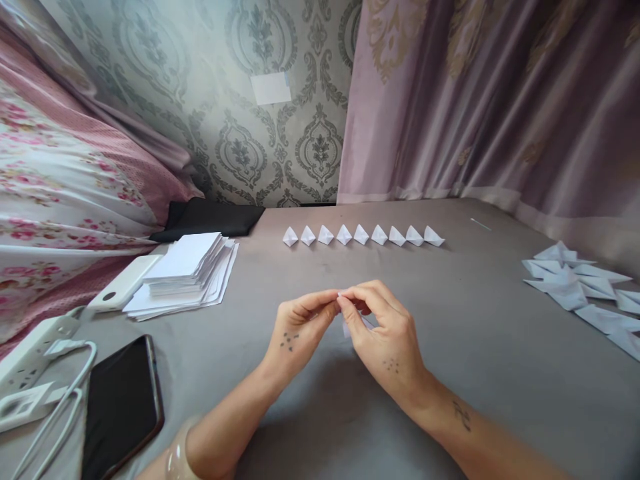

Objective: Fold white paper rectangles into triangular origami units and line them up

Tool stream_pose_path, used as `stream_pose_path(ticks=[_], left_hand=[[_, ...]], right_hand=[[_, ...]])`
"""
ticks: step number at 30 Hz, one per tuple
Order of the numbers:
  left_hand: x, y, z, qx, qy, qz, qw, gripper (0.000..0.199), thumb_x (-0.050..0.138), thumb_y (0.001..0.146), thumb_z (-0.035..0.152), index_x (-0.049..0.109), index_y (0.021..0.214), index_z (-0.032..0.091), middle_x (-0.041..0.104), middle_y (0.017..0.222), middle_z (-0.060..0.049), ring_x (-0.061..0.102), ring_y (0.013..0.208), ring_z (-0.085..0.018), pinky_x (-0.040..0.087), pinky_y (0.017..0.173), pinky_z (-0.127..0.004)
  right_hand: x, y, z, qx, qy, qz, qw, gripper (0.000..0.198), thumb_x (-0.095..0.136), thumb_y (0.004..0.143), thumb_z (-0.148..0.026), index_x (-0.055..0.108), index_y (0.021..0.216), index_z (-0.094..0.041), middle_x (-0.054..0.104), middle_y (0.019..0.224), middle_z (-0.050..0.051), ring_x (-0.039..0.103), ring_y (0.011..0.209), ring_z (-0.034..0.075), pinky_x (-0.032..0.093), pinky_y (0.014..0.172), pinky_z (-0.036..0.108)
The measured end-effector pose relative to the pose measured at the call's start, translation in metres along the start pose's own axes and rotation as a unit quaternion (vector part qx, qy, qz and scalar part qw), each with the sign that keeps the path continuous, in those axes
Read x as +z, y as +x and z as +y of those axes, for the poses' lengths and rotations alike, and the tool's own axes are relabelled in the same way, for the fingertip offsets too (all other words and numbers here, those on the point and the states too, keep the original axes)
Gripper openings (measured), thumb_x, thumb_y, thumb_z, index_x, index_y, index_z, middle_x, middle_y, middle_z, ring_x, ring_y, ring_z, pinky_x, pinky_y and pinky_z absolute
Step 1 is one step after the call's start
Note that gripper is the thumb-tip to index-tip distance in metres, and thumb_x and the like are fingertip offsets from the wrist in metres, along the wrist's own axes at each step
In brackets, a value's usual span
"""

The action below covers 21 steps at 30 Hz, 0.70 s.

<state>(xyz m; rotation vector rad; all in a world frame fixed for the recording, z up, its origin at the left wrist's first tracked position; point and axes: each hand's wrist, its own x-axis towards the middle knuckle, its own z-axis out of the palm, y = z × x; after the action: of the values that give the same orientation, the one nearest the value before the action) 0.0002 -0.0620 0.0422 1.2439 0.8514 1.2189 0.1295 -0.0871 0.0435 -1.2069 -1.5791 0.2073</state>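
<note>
My left hand (301,328) and my right hand (387,330) meet over the middle of the table. Thumbs and fingertips of both are pinched together on a small folded piece of white paper (347,329). Its tip peeks out between the fingertips, and a lower part shows beneath my right fingers; the rest is hidden. Beyond the hands, several small folded paper shapes (344,235), pointed like little boats, stand in a straight row.
On the left lie a stack of white paper sheets (186,257), a white power bank (125,283), a power strip (35,350) with cables and a dark phone (123,407). Folded black cloth (210,219) sits behind. More folded papers (567,283) are heaped at right, near a cotton swab (481,224).
</note>
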Motion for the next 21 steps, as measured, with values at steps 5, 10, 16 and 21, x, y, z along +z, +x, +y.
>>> stream_pose_path(ticks=[5,10,16,21], left_hand=[[-0.001,-0.0016,-0.0051,0.0,0.044,0.006,0.999,0.014,0.073,0.072,0.027,0.076,0.084,0.021,0.075,0.084,-0.004,0.069,0.086,-0.022,0.055,0.083,-0.032],[-0.0031,-0.0004,-0.0066,-0.008,0.042,0.034,0.998,0.015,0.074,0.071,0.027,0.076,0.084,0.021,0.075,0.086,-0.004,0.069,0.087,-0.022,0.053,0.084,-0.032],[-0.0045,0.0017,-0.0009,-0.024,0.029,0.021,0.999,0.015,0.074,0.071,0.029,0.076,0.083,0.019,0.075,0.086,-0.005,0.067,0.086,-0.02,0.052,0.081,-0.029],[-0.0062,0.0038,0.0009,-0.025,0.005,0.03,0.999,0.011,0.074,0.072,0.029,0.075,0.077,0.019,0.072,0.08,-0.002,0.062,0.08,-0.014,0.049,0.076,-0.024]], right_hand=[[-0.0013,0.0026,0.0005,0.047,0.019,-0.046,0.998,0.014,0.05,0.088,-0.016,0.058,0.078,-0.02,0.057,0.076,0.001,0.056,0.071,0.013,0.047,0.066,0.026],[-0.0009,0.0024,0.0027,0.069,0.041,-0.057,0.995,0.013,0.052,0.088,-0.018,0.063,0.084,-0.021,0.061,0.082,0.002,0.058,0.074,0.014,0.047,0.068,0.026],[-0.0003,0.002,0.0046,0.101,0.076,-0.062,0.99,0.014,0.054,0.087,-0.02,0.068,0.087,-0.022,0.063,0.084,0.001,0.059,0.075,0.012,0.046,0.068,0.023],[0.0003,0.0014,0.0041,0.147,0.092,-0.094,0.98,0.016,0.054,0.088,-0.027,0.069,0.088,-0.022,0.063,0.084,0.002,0.059,0.074,0.013,0.045,0.068,0.025]])
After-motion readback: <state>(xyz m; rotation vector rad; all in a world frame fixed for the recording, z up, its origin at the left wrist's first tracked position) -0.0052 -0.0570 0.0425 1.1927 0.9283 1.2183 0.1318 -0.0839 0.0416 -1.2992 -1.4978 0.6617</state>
